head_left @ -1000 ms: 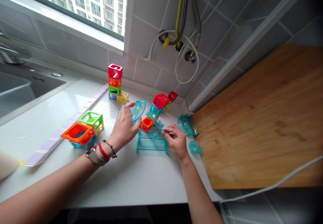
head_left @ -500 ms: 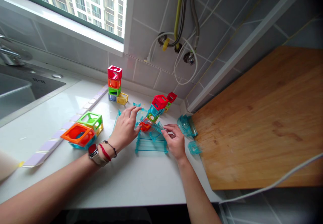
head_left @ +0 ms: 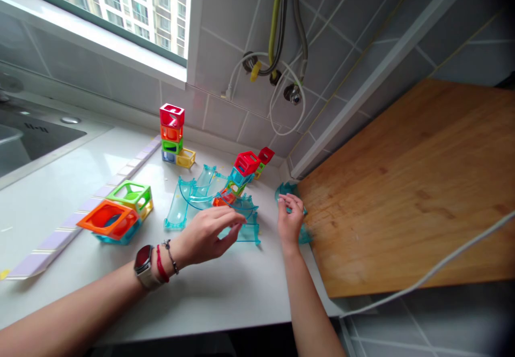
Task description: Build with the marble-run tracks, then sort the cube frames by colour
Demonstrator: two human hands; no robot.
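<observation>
My left hand hovers over the near part of the clear teal track pieces, thumb apart from the fingers and nothing held. A curved teal track stretches across to the foot of a leaning block tower, made of red, blue, green and orange open-sided cubes. On the right, my right hand is over a curved teal piece beside the wooden board. Its fingers are loosely bent, with no object visible in them; the hand partly covers that piece. Another teal piece lies by its wrist.
A straight stack of cubes stands near the wall. Joined orange, green and blue cubes sit at left by a lilac strip. The wooden board borders the right side; a white cable crosses in front. A sink is far left.
Both hands have come off the teal track piece, which now lies curved by the tower. My left hand has drawn back toward me; my right has moved right to the loose teal pieces.
</observation>
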